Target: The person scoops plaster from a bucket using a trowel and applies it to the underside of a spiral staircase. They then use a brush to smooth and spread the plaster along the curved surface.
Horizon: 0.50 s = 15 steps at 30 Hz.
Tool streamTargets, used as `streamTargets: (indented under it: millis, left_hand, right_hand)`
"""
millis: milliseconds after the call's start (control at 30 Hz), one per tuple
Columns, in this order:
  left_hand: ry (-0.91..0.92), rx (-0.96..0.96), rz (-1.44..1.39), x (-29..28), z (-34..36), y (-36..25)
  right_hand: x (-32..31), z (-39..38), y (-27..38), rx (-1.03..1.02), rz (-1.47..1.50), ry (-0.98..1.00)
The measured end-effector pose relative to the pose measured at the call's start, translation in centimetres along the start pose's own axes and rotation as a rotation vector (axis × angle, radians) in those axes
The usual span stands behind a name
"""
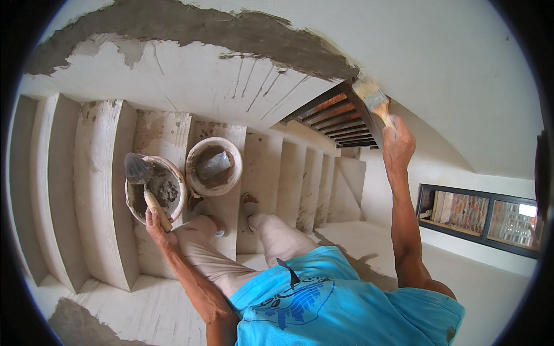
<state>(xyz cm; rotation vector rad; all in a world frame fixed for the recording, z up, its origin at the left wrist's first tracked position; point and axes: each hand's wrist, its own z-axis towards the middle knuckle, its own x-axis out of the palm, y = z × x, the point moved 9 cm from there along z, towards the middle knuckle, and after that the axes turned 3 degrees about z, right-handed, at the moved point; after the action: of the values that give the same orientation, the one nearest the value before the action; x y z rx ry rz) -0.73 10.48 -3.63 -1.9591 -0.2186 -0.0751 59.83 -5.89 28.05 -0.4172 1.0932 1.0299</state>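
Note:
My right hand (399,144) is raised at the upper right, closed round the wooden handle of a paintbrush (375,98). Its wide, pale bristles are at the right end of a grey mortar band (231,33) on the white wall, close to or touching it. Low on the left, my left hand (159,229) grips the wooden handle of a trowel (151,199). The trowel's grey blade lies over the rim of a bucket (180,184) with grey mortar inside. A second round bucket (238,164) stands to its right, with a greyish block-like object (213,165) in it.
I stand on a flight of pale, stained stairs (98,173), my feet beside the buckets. A dark slatted window frame (362,109) is set below the brush. At the right is a black-framed window (487,216). Grey drips run down the wall beneath the mortar band.

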Motion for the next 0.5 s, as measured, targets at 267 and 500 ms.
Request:
streamTargets:
  millis: [267,500]
  left_hand:
    - [0.009,-0.016,-0.022,-0.1,0.0,0.4]
    - [0.026,0.023,-0.016,0.5,-0.5,-0.4]
  right_hand:
    - [-0.4,0.7,2.6,-0.037,0.225,-0.102]
    - [0.9,-1.7,-0.7,0.031,0.077,0.041]
